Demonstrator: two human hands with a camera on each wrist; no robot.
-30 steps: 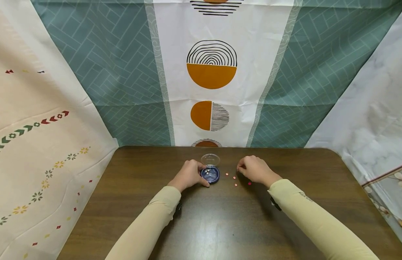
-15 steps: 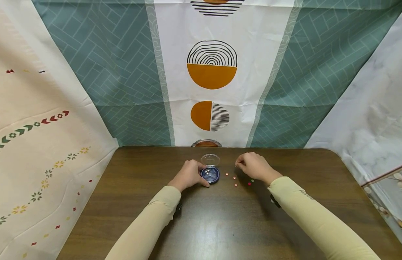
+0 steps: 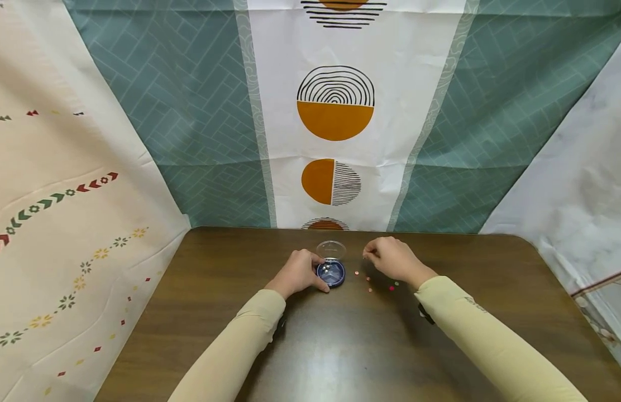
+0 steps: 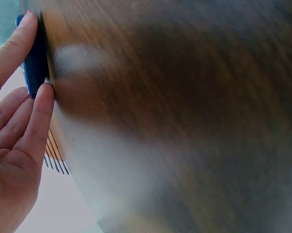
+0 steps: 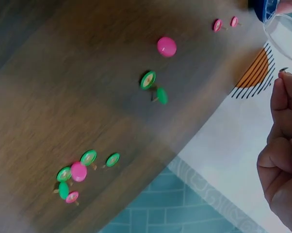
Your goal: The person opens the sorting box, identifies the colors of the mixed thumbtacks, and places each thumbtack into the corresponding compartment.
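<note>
We can read no word, number or brand on anything here. Two marks look to us like lettering, but both are too small to make out. One is a dark print (image 3: 473, 303) on the right sleeve (image 3: 496, 338), back past the wrist from the right hand's fingers (image 3: 373, 246). The other is a faint mark (image 3: 330, 249) on the clear lid (image 3: 338, 254) of the round blue case (image 3: 331, 274), just beyond the left hand's fingers (image 3: 318, 259).
</note>
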